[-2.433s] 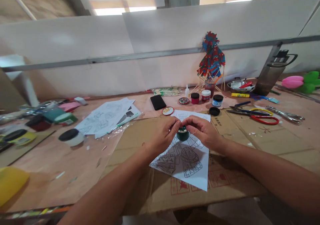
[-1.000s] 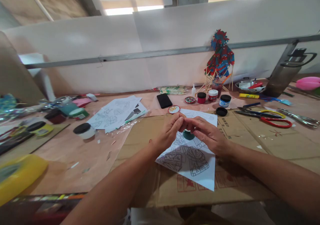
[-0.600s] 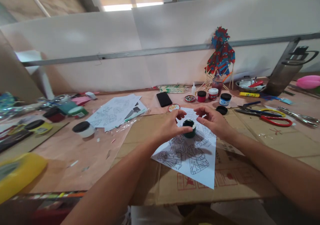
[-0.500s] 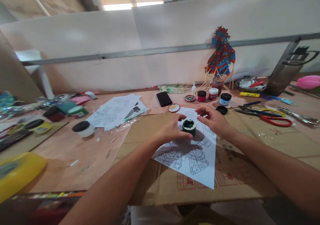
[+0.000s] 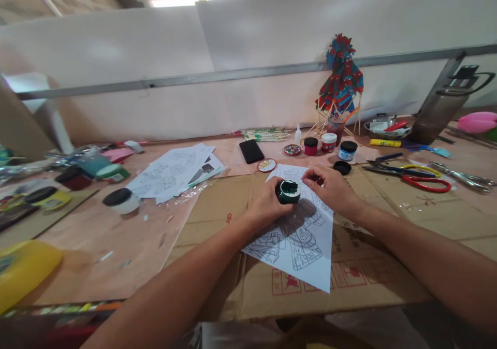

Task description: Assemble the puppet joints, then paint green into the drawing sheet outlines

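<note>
My left hand (image 5: 267, 201) is wrapped round a small jar of dark green paint (image 5: 289, 198), tilted slightly. A torn white seal (image 5: 295, 187) rings its opening. Just right of the jar, my right hand (image 5: 332, 187) has its thumb and fingertips drawn together; whatever lies between them, if anything, is too small to make out. Below both hands, a sheet of paper with a printed line drawing (image 5: 306, 248) lies on flattened cardboard (image 5: 217, 209). A black jar lid (image 5: 342, 168) rests beyond my right hand.
Behind stand paint jars (image 5: 348, 151), a glue bottle (image 5: 297, 134), a phone (image 5: 251, 151) and a red-and-blue figure on sticks (image 5: 341, 74). Red-handled scissors (image 5: 425, 184) and pliers lie right, near a water bottle (image 5: 442, 105). Loose drawings (image 5: 171, 173) and a white jar (image 5: 121, 201) are left.
My left hand has closed round the green paint jar, lifted it slightly and tilted it. My right hand's fingertips have come closer together beside it.
</note>
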`<state>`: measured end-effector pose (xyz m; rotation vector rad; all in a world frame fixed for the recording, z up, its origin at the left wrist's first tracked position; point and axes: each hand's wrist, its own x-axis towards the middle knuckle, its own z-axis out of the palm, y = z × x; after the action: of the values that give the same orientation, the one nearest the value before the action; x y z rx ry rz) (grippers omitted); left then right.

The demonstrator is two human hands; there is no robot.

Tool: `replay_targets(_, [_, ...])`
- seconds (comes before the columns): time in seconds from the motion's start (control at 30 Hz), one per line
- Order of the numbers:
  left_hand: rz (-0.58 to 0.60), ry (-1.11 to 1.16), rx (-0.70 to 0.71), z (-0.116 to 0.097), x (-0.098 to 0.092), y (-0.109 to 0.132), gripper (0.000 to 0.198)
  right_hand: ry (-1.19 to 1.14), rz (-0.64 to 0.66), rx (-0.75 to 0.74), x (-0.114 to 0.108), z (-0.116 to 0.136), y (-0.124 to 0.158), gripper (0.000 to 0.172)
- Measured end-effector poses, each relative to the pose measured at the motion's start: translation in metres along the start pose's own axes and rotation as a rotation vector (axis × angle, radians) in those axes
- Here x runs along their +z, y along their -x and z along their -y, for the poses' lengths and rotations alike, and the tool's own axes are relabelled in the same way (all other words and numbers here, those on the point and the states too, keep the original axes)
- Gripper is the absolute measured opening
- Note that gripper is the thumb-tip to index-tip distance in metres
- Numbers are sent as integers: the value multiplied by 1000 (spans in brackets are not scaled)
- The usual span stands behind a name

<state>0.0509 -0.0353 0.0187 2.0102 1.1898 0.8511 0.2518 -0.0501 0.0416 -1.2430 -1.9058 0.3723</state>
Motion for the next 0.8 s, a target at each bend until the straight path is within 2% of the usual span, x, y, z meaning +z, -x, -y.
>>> replay_targets(0.13, [-32,-18,34,-4,3,0,42,107,-26,-108,-5,5,-4,13])
replay_targets(0.3, [3,-137,81,-5,3,-2,32,247,41,-209,-5,17,-12,12])
replay_targets(0.43, [-12,-205,120,-6,3,-3,39,402,133,-233,-3,32,-17,16])
replay_targets(0.53, [-36,-222,146,-5,4,-3,37,534,196,-253,-2,45,-19,17])
replay_targets(0.63, [-46,-200,169,-2,6,-3,35,632,225,-267,-1,55,-21,17])
replay_targets(0.8, [-74,-152,156,5,9,-3,41,746,282,-296,1,66,-22,19])
